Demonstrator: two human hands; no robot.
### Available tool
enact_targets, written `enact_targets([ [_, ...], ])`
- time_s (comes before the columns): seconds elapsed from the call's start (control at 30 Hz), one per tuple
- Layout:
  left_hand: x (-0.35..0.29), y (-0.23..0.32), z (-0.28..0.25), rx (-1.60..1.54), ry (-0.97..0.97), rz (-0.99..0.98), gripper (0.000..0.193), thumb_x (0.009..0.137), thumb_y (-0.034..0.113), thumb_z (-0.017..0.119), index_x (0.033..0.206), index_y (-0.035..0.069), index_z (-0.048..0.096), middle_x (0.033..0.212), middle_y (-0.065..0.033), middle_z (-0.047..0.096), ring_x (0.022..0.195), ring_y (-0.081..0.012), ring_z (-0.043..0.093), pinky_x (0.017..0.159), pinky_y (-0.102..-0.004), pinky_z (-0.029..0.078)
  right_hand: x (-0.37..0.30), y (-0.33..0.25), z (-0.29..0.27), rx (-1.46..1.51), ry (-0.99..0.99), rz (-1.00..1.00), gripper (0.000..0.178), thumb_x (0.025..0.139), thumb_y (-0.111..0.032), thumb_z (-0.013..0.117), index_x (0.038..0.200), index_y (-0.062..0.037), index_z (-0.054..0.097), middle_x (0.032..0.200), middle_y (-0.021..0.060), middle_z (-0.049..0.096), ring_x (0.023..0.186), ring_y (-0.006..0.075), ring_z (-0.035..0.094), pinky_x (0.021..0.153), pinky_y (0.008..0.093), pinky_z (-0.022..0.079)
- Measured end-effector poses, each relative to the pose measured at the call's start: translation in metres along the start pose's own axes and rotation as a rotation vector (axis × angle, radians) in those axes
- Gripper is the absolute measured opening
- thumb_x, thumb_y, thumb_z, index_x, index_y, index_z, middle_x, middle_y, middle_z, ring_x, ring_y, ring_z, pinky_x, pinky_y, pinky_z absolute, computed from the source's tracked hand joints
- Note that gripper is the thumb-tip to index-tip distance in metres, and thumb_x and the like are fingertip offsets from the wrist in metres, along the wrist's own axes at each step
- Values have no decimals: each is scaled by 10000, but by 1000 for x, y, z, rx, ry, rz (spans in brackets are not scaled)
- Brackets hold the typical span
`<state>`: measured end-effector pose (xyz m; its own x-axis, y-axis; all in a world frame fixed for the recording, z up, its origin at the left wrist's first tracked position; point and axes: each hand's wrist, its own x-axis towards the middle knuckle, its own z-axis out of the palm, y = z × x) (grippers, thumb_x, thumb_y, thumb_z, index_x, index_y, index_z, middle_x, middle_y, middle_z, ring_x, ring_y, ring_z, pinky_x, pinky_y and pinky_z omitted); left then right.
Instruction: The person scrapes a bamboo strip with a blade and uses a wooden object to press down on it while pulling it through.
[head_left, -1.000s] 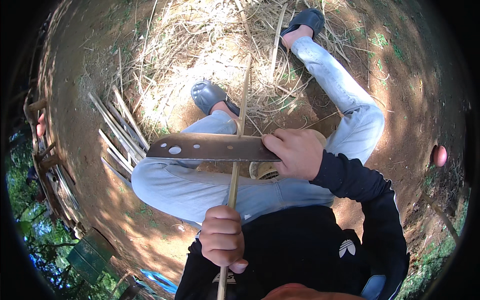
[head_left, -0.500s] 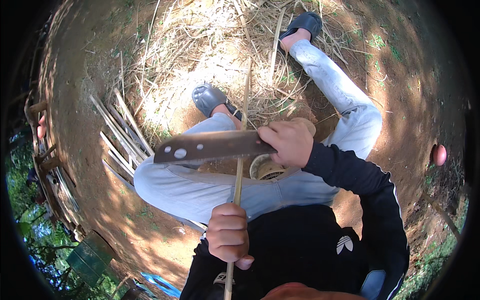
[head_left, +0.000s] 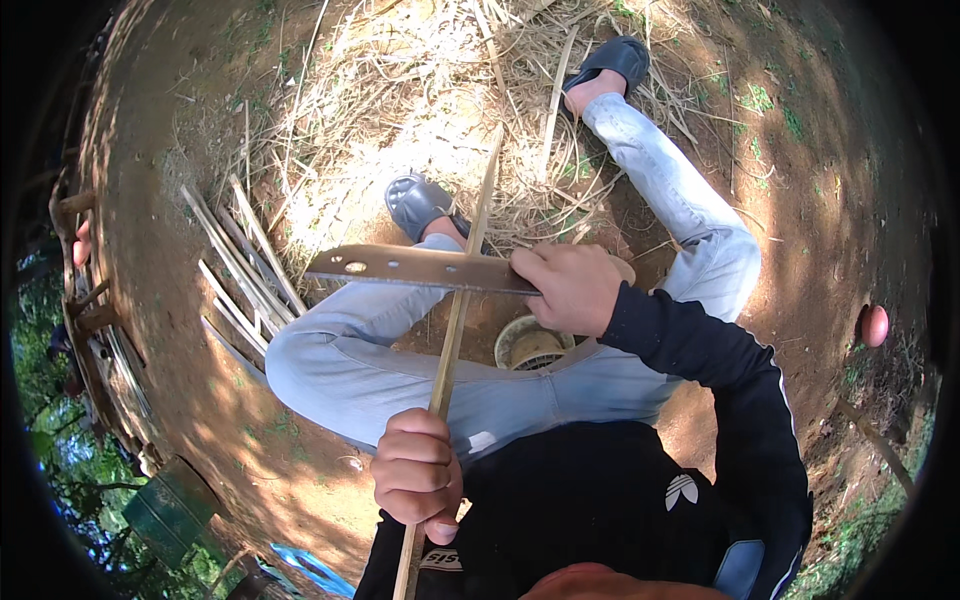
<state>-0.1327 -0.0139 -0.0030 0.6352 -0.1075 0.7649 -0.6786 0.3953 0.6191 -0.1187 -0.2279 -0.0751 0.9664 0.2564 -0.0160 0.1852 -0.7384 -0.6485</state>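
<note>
My left hand (head_left: 415, 470) is closed around a long, thin bamboo strip (head_left: 455, 340), low in front of my dark top. The strip slants up and away from me, its far end near my left foot. In my right hand (head_left: 570, 290) is a machete by its handle, mostly covered by my fingers. Its dark broad blade (head_left: 410, 268), pierced by several holes near the tip, points left and lies across the strip, over my bent left leg. The blade's face is tilted, and I cannot tell how deep its edge meets the strip.
Several split bamboo pieces (head_left: 240, 260) lie on the soil left of my knee. Pale shavings (head_left: 400, 110) cover the ground ahead around my slippers (head_left: 420, 205). A round container (head_left: 530, 342) stands between my legs. A reddish round object (head_left: 874, 326) is at far right.
My left hand has moved left and a little toward me with the strip, which now slants more. The machete blade has tilted, showing a narrower face, while my right hand shifted slightly left.
</note>
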Motion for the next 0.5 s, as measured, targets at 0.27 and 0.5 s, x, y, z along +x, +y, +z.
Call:
enact_targets([
  [0.27, 19, -8, -1, 0, 4, -27, 423, 846, 278, 640, 539, 111, 402, 400, 43, 298, 353, -128, 316, 414, -277, 327, 37, 56, 12, -191, -56, 226, 253, 759, -193, 635, 982, -111, 548, 741, 131, 635, 661, 320, 660, 559, 441, 520],
  [0.5, 15, -6, -3, 37, 20, -31, 421, 838, 269, 644, 539, 123, 385, 403, 52, 306, 379, -114, 347, 417, -264, 328, 28, 33, 8, -31, -69, 19, 240, 737, -163, 655, 926, -98, 522, 749, 103, 620, 669, 344, 635, 551, 457, 504],
])
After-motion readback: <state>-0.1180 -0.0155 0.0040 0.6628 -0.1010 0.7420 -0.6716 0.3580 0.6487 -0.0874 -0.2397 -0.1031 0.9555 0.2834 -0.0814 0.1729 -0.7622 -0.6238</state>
